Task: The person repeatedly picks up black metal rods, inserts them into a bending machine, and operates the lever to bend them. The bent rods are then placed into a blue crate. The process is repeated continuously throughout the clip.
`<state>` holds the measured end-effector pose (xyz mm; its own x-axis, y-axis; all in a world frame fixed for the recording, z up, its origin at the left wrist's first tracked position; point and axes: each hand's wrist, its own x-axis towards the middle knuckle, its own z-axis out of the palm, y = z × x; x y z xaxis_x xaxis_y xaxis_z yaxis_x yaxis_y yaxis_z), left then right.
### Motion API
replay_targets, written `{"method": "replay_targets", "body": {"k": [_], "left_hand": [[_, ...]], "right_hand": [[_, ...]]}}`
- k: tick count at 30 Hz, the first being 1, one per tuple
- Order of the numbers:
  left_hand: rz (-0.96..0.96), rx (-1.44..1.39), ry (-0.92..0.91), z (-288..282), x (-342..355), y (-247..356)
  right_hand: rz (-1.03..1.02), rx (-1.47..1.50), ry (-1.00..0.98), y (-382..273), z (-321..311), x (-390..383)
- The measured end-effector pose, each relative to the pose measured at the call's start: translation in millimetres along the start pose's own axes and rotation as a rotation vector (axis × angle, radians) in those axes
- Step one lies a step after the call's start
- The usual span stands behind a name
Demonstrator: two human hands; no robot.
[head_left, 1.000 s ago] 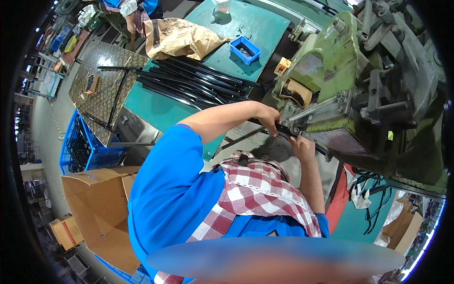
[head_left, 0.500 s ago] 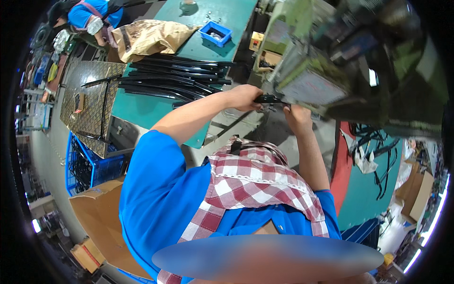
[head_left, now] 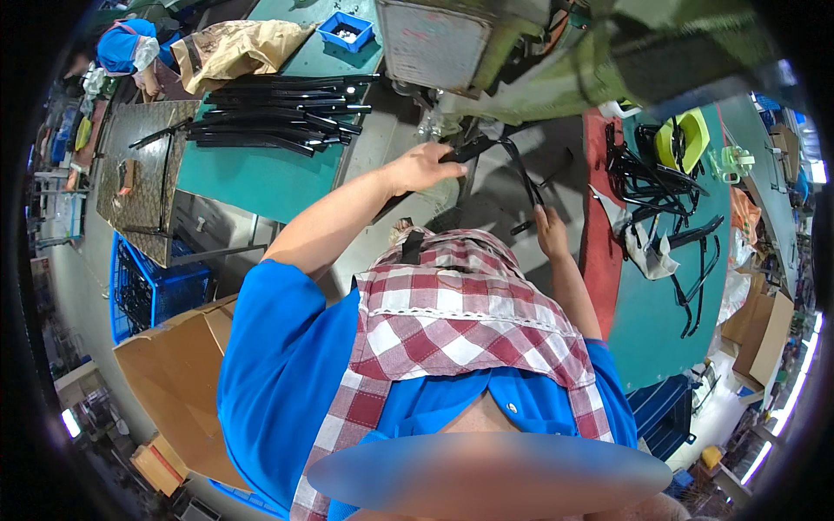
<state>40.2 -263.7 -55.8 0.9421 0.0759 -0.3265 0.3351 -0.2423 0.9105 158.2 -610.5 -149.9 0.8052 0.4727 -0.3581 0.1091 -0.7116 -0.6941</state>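
Note:
In front of my apron I hold a black bar (head_left: 473, 150) with a thin black arm (head_left: 518, 169) branching off its far end. My left hand (head_left: 424, 168) is closed around the bar, which slants up and to the right through the grip. My right hand (head_left: 550, 231) pinches the lower end of the thin arm; its thumb and fingers are partly hidden. Beyond both hands stands a green machine (head_left: 599, 82). Left of my left hand, several black tubes (head_left: 269, 122) lie stacked on a green table (head_left: 252, 187).
On the right, a red-edged green table (head_left: 665, 334) carries black brackets (head_left: 647, 178), a white cloth (head_left: 647, 252) and a yellow-green basket (head_left: 693, 139). A blue tray (head_left: 335, 38) and brown sack (head_left: 243, 52) lie far left, near another person (head_left: 126, 48). A cardboard box (head_left: 174, 365) stands at near left.
The bar has come away from the machine toward me, and its thin arm now shows. My right hand has dropped lower; my view has swung right.

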Motion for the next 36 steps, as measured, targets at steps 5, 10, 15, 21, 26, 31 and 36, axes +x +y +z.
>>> {"method": "replay_targets", "body": {"k": [5, 10, 15, 21, 26, 31, 36], "left_hand": [[-0.253, -0.089, -0.031, 10, 12, -31], [0.066, -0.125, -0.116, 21, -3, -7], [0.051, 0.103, -0.056, 11, -2, 0], [-0.285, 0.573, -0.079, 31, 10, -51], [-0.288, 0.568, -0.213, 57, 22, -75], [-0.152, 0.632, -0.19, 64, 29, -74], [-0.086, 0.676, -0.018, 16, 30, -40]], "right_hand": [[0.036, -0.231, -0.156, -2, -24, -32], [-0.136, -0.264, 0.173, -5, -17, -27], [0.075, -0.038, -0.024, -7, -16, -19], [0.145, 0.237, -0.476, -53, -90, -73], [-0.029, 0.549, -0.593, -104, -154, -94], [-0.166, 0.561, -0.408, -154, -147, -99], [-0.009, 0.064, -0.203, -163, -135, -99]]}}
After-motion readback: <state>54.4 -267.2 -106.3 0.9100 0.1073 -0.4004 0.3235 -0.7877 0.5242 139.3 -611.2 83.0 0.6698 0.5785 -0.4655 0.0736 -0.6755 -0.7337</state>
